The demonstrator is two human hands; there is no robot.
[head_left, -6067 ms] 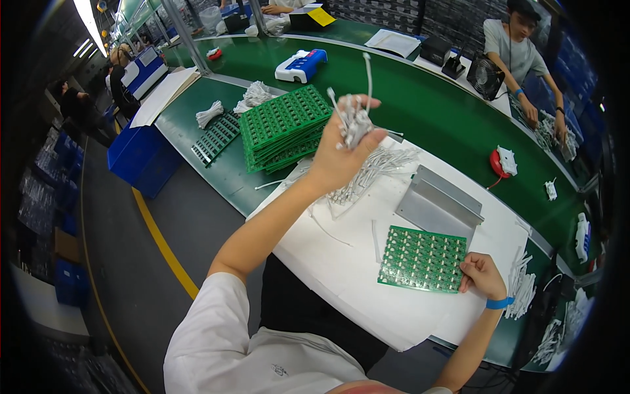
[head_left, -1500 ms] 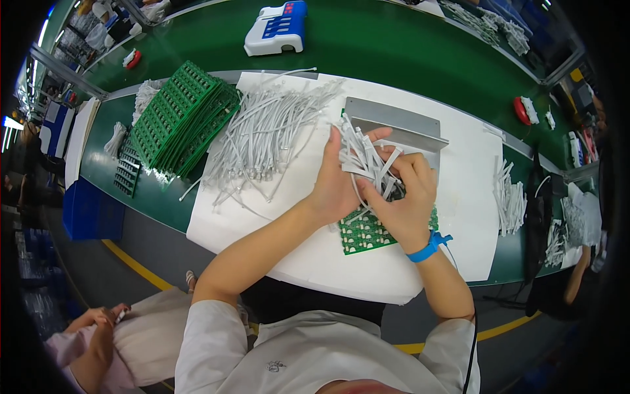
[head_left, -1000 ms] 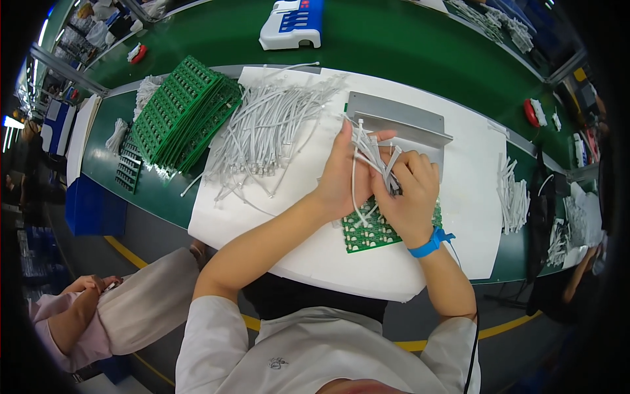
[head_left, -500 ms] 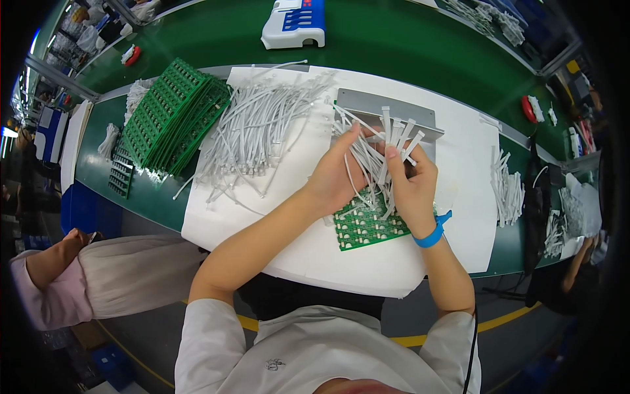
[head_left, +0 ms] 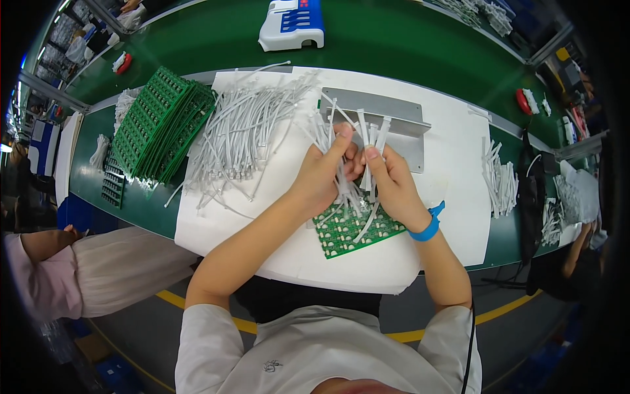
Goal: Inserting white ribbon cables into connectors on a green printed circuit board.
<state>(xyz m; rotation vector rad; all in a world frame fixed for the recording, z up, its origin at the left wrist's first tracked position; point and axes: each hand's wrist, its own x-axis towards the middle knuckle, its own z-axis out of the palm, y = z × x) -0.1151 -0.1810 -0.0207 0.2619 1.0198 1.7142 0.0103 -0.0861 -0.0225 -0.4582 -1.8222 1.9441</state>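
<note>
My left hand [head_left: 316, 176] is closed around a bunch of thin white cables [head_left: 346, 190], whose lower ends hang over a green circuit board panel [head_left: 361, 230]. Close beside it, my right hand [head_left: 396, 185] pinches several more white cables [head_left: 382, 134] between thumb and fingers, their flat ends pointing up. A blue wrist strap [head_left: 426, 226] circles my right wrist. The panel lies on white paper [head_left: 453, 190] below my hands, partly covered by cables. Just beyond my fingers stands a grey metal bracket [head_left: 413, 148].
A large pile of white cables [head_left: 239, 134] lies left of my hands, beside a stack of green circuit panels [head_left: 154, 125]. More cables [head_left: 500, 184] lie at the right. A white-and-blue device [head_left: 292, 29] stands at the back. Another person's arm [head_left: 46, 246] is at the left.
My hands have come closer together, and the cables in my right hand now stand more upright and bunched. The whole view has shifted slightly, with the bench things further left.
</note>
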